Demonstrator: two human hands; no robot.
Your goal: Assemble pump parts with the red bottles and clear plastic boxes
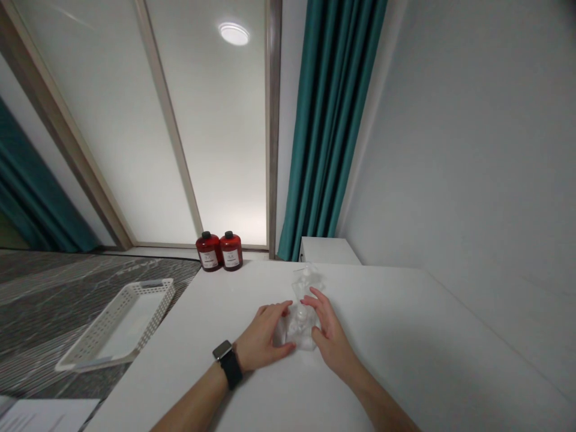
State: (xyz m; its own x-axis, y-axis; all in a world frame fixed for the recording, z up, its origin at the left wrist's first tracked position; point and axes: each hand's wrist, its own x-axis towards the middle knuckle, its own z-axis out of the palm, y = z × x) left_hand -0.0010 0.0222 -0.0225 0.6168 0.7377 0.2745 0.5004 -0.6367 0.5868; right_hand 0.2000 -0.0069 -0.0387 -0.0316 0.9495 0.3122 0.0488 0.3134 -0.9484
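Note:
On the white table (256, 288), a clear plastic packet (302, 327) with a whitish part inside lies between my two hands. My left hand (263, 339), with a black watch on its wrist, curves along the packet's left side, thumb and fingers apart. From the right, my right hand (330, 336) reaches over the packet's edge; its fingers are spread and bent, and the thumb is apart from them. Just beyond my fingertips lies a second clear packet (308, 279), also with a whitish piece in it. The exact kind of both pieces is too blurred to tell.
Two dark red bottles (219, 251) with black caps and white labels stand at the table's far left corner. Left of the table, lower down, is a white perforated basket (74, 357). A white cabinet (330, 249) stands behind the far edge, beside a teal curtain (335, 120).

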